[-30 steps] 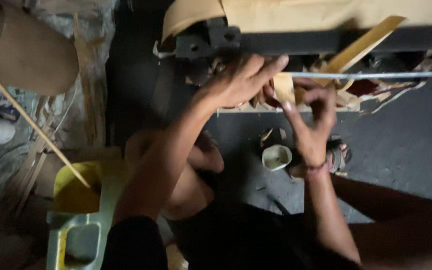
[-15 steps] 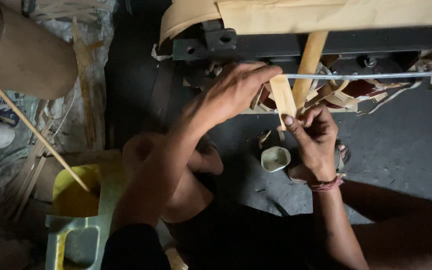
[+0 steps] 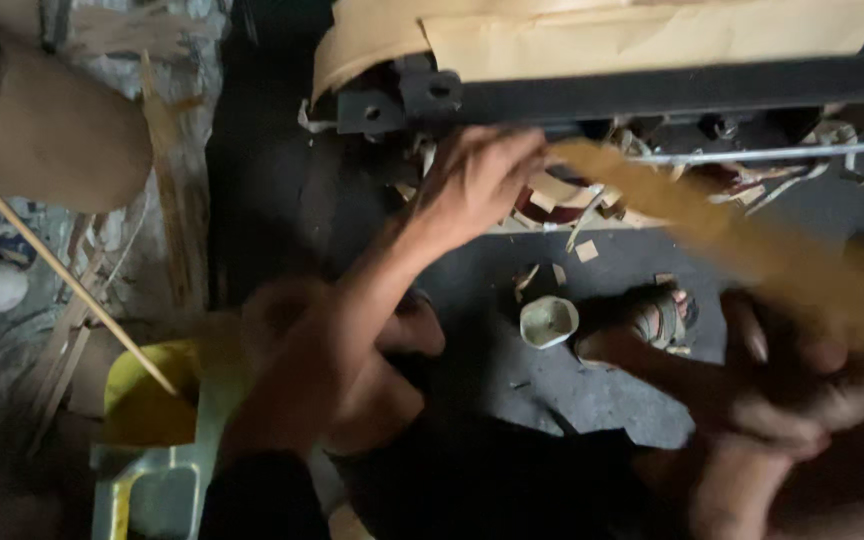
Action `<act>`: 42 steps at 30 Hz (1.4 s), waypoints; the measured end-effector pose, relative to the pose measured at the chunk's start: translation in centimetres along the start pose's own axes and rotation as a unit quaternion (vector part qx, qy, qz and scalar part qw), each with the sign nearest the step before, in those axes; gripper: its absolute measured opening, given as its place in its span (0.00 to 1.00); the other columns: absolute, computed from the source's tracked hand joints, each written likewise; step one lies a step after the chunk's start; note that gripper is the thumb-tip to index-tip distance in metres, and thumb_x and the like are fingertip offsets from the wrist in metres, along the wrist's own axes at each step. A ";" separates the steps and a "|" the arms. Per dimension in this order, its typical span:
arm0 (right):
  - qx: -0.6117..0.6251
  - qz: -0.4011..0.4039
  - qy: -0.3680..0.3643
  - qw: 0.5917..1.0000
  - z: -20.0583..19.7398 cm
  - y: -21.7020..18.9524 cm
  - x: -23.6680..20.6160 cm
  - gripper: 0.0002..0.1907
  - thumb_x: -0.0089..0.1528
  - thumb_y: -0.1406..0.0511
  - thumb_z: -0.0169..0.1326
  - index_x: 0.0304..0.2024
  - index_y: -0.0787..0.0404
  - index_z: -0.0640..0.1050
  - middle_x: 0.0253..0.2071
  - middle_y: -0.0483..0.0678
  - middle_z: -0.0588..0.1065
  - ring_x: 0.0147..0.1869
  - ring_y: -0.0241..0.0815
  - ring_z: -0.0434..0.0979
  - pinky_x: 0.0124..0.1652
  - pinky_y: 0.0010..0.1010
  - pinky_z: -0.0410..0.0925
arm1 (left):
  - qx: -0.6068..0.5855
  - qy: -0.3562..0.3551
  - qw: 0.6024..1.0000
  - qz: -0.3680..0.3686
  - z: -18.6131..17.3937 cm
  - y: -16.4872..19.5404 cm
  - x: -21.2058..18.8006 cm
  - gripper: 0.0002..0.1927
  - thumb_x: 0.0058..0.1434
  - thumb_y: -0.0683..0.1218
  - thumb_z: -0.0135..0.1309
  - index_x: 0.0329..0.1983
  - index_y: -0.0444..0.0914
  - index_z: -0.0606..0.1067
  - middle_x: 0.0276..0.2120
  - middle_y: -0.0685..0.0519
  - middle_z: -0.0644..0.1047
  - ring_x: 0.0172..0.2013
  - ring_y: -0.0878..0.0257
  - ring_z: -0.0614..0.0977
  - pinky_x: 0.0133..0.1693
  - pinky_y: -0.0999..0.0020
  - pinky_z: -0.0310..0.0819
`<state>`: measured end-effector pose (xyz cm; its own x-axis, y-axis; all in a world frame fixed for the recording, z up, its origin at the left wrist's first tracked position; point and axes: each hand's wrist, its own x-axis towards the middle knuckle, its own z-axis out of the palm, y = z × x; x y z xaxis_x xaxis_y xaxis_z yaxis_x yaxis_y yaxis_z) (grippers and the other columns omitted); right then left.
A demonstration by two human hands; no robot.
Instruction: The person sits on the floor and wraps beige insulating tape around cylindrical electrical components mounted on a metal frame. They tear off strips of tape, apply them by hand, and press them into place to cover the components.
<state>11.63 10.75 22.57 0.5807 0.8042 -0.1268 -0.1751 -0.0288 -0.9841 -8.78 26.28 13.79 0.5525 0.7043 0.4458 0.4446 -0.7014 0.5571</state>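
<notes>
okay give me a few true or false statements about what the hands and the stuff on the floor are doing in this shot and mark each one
1. The left hand reaches up to the pile of wood scraps under the black metal frame. True.
2. The right hand is empty. False: it grips a long tan strip, blurred by motion.
3. A small pale cup sits on the dark floor. True.
4. The yellow container lies at the right edge. False: it is at lower left.
5. A thin stick leans into the yellow container. True.
</notes>
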 end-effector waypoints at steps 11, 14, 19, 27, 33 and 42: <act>0.311 -0.086 -0.209 0.923 5.6 15.4 5.4 0.14 0.64 0.74 0.61 0.45 0.57 0.70 0.56 0.51 0.75 0.52 0.36 0.73 0.51 0.26 0.70 | -0.315 -0.240 0.873 -0.285 -2.0 0.0 4.1 0.21 0.72 0.48 0.45 0.29 0.29 0.76 0.16 0.50 0.77 0.13 0.63 0.79 0.13 0.66 0.74; 0.117 -0.268 -0.225 0.929 6.0 15.0 7.2 0.13 0.61 0.76 0.58 0.38 0.58 0.67 0.58 0.52 0.75 0.62 0.38 0.75 0.56 0.30 0.74 | -0.278 -0.230 0.895 -0.262 -1.3 -0.4 4.2 0.21 0.72 0.49 0.43 0.30 0.31 0.77 0.17 0.52 0.79 0.14 0.65 0.82 0.13 0.69 0.77; -0.109 -0.252 -0.170 0.946 3.6 14.1 7.2 0.16 0.67 0.76 0.63 0.38 0.62 0.67 0.42 0.52 0.77 0.40 0.36 0.77 0.39 0.22 0.71 | 0.004 -0.004 0.997 -0.082 0.4 0.5 2.3 0.19 0.70 0.52 0.52 0.29 0.34 0.75 0.14 0.50 0.75 0.11 0.62 0.73 0.13 0.66 0.66; -0.304 -0.515 -0.078 0.798 3.3 10.8 4.5 0.20 0.54 0.73 0.68 0.37 0.61 0.69 0.45 0.58 0.79 0.46 0.50 0.77 0.45 0.43 0.66 | -0.081 -0.008 0.996 -0.043 -0.1 0.9 1.7 0.16 0.73 0.53 0.49 0.36 0.37 0.76 0.21 0.53 0.79 0.22 0.63 0.83 0.26 0.63 0.76; -0.352 -0.423 -0.170 0.818 1.7 11.5 4.3 0.19 0.59 0.66 0.72 0.43 0.59 0.73 0.45 0.45 0.79 0.50 0.47 0.75 0.53 0.36 0.66 | -0.144 -0.107 0.974 -0.137 -0.9 1.3 2.4 0.22 0.73 0.54 0.47 0.30 0.34 0.76 0.17 0.50 0.79 0.20 0.62 0.84 0.25 0.63 0.77; -0.262 -0.496 -0.027 0.827 4.9 13.5 5.6 0.16 0.55 0.72 0.67 0.36 0.63 0.70 0.45 0.58 0.76 0.46 0.55 0.73 0.48 0.41 0.66 | -0.136 -0.117 0.975 -0.132 -1.0 1.2 2.4 0.22 0.74 0.54 0.44 0.31 0.34 0.76 0.16 0.51 0.79 0.19 0.62 0.85 0.25 0.63 0.78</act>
<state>8.62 17.73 9.20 0.1922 0.6112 0.7678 0.7434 0.4201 -0.5205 -7.61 27.24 16.28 0.6041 0.7897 0.1073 0.4080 -0.4221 0.8095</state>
